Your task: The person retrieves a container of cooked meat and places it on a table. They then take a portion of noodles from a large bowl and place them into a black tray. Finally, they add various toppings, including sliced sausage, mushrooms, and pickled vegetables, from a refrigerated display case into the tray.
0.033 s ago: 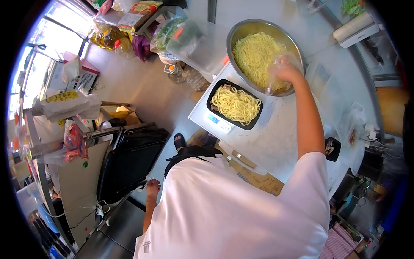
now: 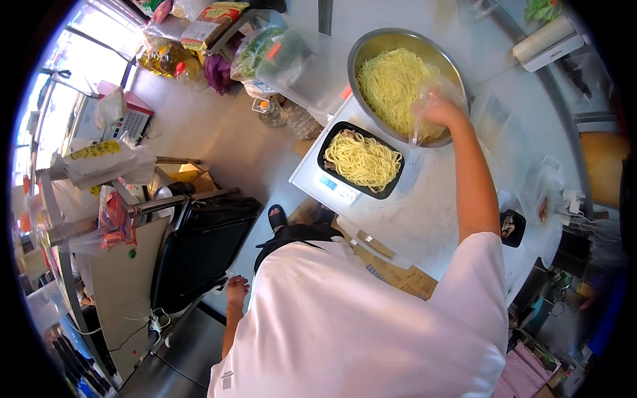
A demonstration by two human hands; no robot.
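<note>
A wide steel bowl (image 2: 457, 58) at the far right of centre holds a heap of pale yellow noodles (image 2: 395, 86). Over the bowl's right side is my right hand (image 2: 438, 109), in a clear loose plastic glove (image 2: 418, 126), at the noodles' edge; its fingers are blurred by the plastic. Closer to me, a black tray (image 2: 383, 194) of thicker noodles (image 2: 363, 159) with some brownish pieces sits on a white scale (image 2: 342, 191) with a lit display. My left hand (image 2: 237, 290) hangs low at my left side, fingers loosely curled and holding nothing, near a black chair (image 2: 199, 245).
The bowl and scale stand on a pale table (image 2: 424, 219). Toward its right side lie a small black container (image 2: 511, 229) and plastic bags (image 2: 547, 192). A clear plastic bin (image 2: 298, 76) adjoins the table's far left. Bottles (image 2: 269, 113) stand on the floor beside it.
</note>
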